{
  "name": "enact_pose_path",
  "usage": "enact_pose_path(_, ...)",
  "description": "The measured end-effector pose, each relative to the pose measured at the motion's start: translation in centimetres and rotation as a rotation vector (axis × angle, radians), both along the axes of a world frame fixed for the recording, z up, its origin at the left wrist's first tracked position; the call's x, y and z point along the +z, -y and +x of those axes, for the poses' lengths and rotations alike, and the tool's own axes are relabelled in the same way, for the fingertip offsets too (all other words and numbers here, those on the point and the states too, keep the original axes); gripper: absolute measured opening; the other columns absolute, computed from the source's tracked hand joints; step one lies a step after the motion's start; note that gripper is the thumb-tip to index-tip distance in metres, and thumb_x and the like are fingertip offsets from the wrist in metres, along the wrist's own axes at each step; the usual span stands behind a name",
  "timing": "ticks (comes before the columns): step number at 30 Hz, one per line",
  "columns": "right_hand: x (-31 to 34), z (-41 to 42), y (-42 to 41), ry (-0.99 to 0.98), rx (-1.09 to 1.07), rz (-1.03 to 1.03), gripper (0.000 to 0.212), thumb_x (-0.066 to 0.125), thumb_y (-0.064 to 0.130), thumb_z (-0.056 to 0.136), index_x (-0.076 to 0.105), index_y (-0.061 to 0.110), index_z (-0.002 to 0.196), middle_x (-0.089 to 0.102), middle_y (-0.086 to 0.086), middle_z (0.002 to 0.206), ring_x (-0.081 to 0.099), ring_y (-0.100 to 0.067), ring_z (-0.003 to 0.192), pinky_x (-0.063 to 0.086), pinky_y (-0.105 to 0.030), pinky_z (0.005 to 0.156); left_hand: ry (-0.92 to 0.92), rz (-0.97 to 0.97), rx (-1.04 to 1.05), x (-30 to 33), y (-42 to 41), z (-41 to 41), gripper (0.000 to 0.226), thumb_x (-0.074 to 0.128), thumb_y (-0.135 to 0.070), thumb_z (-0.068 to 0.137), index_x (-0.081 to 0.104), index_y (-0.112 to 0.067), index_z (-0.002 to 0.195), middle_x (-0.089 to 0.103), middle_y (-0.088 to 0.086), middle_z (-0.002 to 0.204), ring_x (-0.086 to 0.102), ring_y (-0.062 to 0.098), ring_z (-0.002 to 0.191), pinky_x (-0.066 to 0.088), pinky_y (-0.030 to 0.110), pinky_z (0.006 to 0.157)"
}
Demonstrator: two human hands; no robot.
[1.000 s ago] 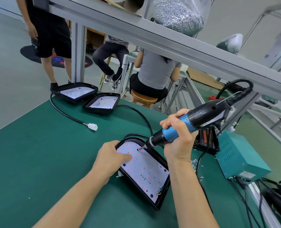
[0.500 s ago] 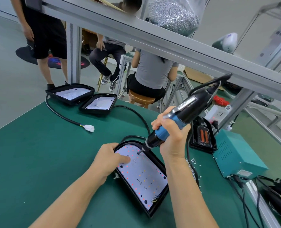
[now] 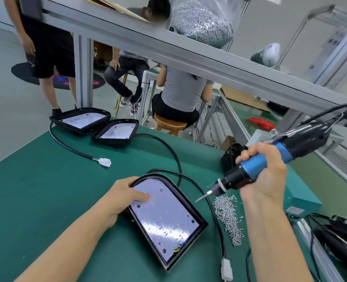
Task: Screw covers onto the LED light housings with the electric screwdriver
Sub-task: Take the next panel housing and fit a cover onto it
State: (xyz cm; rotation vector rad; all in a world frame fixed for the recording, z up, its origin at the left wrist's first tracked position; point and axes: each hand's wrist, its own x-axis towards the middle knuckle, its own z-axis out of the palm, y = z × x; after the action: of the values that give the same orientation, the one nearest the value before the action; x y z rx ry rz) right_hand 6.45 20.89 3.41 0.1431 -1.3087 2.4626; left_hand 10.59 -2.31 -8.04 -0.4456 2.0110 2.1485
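So the LED light housing [image 3: 166,218] I'm on sits flat on the green bench mat [image 3: 36,200], right in front of me, rounded end pointing away and square end toward me. It's a black tray-like shell with a raised rim, and inside is a shiny pale board [image 3: 164,216] dotted with little red and orange specks plus a few dark round screw spots near the corners. Glare off the board makes the finer details hard to read. My left hand [image 3: 125,198] is lying on the rounded end, fingers spread flat and a fingertip pressing the board, palm over the left rim, not gripping anything. My right hand [image 3: 264,176] is wrapped tight around the blue grip of the electric screwdriver [image 3: 270,159], which is tilted with its bit pointing down-left, off the housing and hovering just above the loose pile of small silver screws [image 3: 227,216] to the right of it. A black cable [image 3: 209,200] curves between housing and screws, ending in a white connector [image 3: 226,269] near me. Two more housings [image 3: 99,125] with the same look sit at the far left edge of the mat, touching each other.
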Motion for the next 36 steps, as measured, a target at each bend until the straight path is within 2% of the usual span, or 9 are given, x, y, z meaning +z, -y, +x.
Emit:
enact_pose_path(3,0.5,0.7,-2.3,0.121,0.043,-0.051,0.015,0.055,0.004,0.086,0.050,0.014,0.076,0.050,0.001,0.060,0.049,-0.012,0.051,0.047,-0.021,0.053,0.028,-0.034,-0.116,0.6,0.3,-0.4,0.046,0.071,-0.011,0.053,0.066,-0.004,0.099,0.070,0.015,0.084,0.063,0.023,0.066,0.050,0.025,0.061)
enact_pose_path(6,0.5,1.9,-4.4,0.215,0.166,-0.114,0.003,0.055,0.012,0.083,0.053,0.009,0.083,0.053,-0.004,0.067,0.054,-0.016,0.058,0.053,-0.026,0.061,-0.018,-0.150,-0.200,1.0,0.8,-1.4,0.043,0.074,-0.009,0.058,0.069,-0.008,0.101,0.069,0.022,0.097,0.063,0.022,0.074,0.050,0.030,0.072)
enact_pose_path(10,-0.7,3.4,-6.5,0.332,0.201,-0.085,0.020,0.060,0.026,0.085,0.054,0.009,0.093,0.053,-0.003,0.071,0.054,-0.013,0.060,0.055,-0.025,0.055,-0.050,-0.300,-0.281,1.4,1.3,-3.3,0.033,0.068,0.007,0.076,0.070,-0.017,0.099,0.068,0.022,0.099,0.059,0.020,0.076,0.047,0.032,0.077)
enact_pose_path(13,-1.7,4.6,-7.8,0.369,0.213,-0.054,0.024,0.063,0.031,0.079,0.056,0.012,0.094,0.053,0.001,0.068,0.055,-0.008,0.053,0.054,-0.022,0.051,-0.043,-0.385,-0.368,1.6,1.1,-4.3,0.040,0.065,0.007,0.077,0.070,-0.029,0.094,0.067,0.007,0.095,0.055,0.016,0.078,0.041,0.027,0.076)
enact_pose_path(16,-2.6,5.5,-9.6,0.403,0.198,-0.101,0.022,0.064,0.030,0.078,0.058,0.014,0.092,0.056,0.003,0.068,0.056,-0.006,0.051,0.054,-0.022,0.049,-0.091,-0.504,-0.398,1.7,0.3,-4.8,0.038,0.062,0.006,0.075,0.070,-0.025,0.097,0.068,-0.004,0.084,0.056,0.012,0.069,0.042,0.024,0.068)
enact_pose_path(19,-3.3,5.7,-11.5,0.477,0.140,-0.037,0.020,0.065,0.028,0.076,0.055,0.015,0.086,0.055,0.002,0.065,0.054,-0.007,0.048,0.052,-0.022,0.046,-0.162,-0.698,-0.393,1.2,-0.5,-4.9,0.028,0.060,-0.001,0.074,0.068,-0.019,0.094,0.062,0.006,0.081,0.052,0.015,0.066,0.038,0.026,0.063)
enact_pose_path(23,-5.0,5.4,-14.5,0.671,0.112,0.137,0.027,0.070,0.029,0.074,0.053,0.012,0.085,0.056,-0.004,0.064,0.054,-0.013,0.047,0.052,-0.026,0.044,-0.202,-0.998,-0.334,1.5,-1.4,-5.5,0.017,0.064,-0.015,0.074,0.065,-0.025,0.088,0.059,0.006,0.092,0.058,0.022,0.084,0.049,0.032,0.073)
enact_pose_path(27,-7.8,4.9,-16.5,0.856,0.072,0.388,0.036,0.073,0.034,0.078,0.053,0.008,0.093,0.057,-0.008,0.060,0.055,-0.019,0.045,0.051,-0.027,0.043,-0.227,-1.179,-0.233,2.5,-3.7,-6.7,0.040,0.062,-0.027,0.083,0.057,-0.027,0.123,0.053,0.002,0.125,0.042,0.024,0.121,0.042,0.034,0.094)
enact_pose_path(36,-10.6,3.9,-17.6,0.944,-0.066,1.349,0.047,0.061,0.051,0.090,0.046,0.008,0.103,0.062,-0.008,0.089,0.067,-0.019,0.058,0.046,-0.031,0.063,-0.171,-1.155,-0.206,0.8,-4.1,-5.8,0.045,0.059,-0.034,0.087,0.052,-0.028,0.130,0.054,-0.002,0.129,0.043,0.021,0.124,0.042,0.034,0.096)
